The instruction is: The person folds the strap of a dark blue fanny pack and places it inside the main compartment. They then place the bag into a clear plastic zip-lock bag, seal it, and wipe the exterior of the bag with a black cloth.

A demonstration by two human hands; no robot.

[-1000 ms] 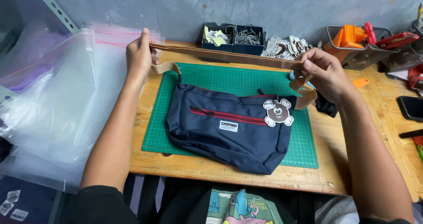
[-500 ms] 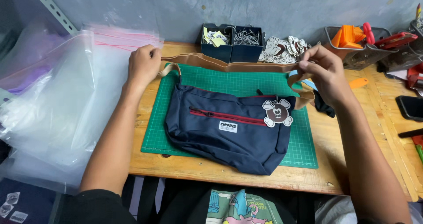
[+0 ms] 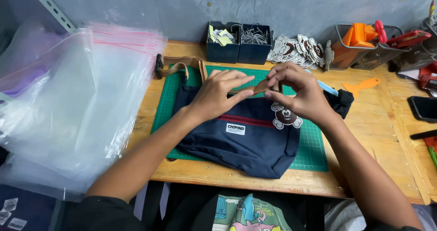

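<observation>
A navy blue waist bag point(image 3: 241, 142) with a red zip stripe, a white label and a round cartoon patch lies on the green cutting mat point(image 3: 314, 151). Its tan strap point(image 3: 182, 63) loops off to the bag's upper left, ending in a black buckle. My left hand point(image 3: 218, 94) and my right hand point(image 3: 298, 92) meet over the top of the bag, both pinching a folded section of the tan strap between their fingertips.
A thick stack of clear zip bags point(image 3: 77, 108) covers the left of the wooden table point(image 3: 373, 135). Two dark bins point(image 3: 239, 42) with tags and wire hooks stand at the back, beside a pile of cartoon patches point(image 3: 300, 49). Orange and red tools point(image 3: 364, 37) and a phone point(image 3: 423, 108) lie at right.
Both hands have come in from the stretched-out strap ends to the middle above the bag, folding the strap together. The buckle end now lies loose at the mat's upper left.
</observation>
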